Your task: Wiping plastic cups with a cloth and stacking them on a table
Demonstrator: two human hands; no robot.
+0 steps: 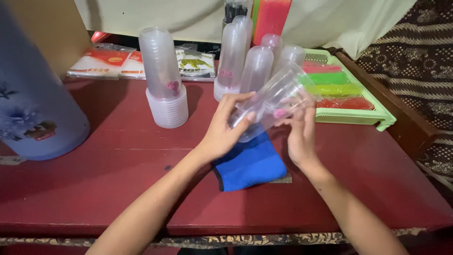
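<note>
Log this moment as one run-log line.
left hand: grips clear plastic cup stack | right hand: on same stack, tilted | below: blue cloth | surface: red wooden table

Two hands, the left hand (221, 132) and the right hand (301, 134), meet at frame centre. Five stacks of clear plastic cups (163, 78) stand in the upper middle. One blue cloth (250, 165) lies at centre, one green tray (373, 113) sits upper right, and one large blue container (33, 104) stands at left.

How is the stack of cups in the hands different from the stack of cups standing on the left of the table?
The clear plastic cup stack in both hands is tilted and lifted above the blue cloth; the clear plastic cup stack on the left stands upside down on the red wooden table, untouched. Both carry a small pink mark.
</note>
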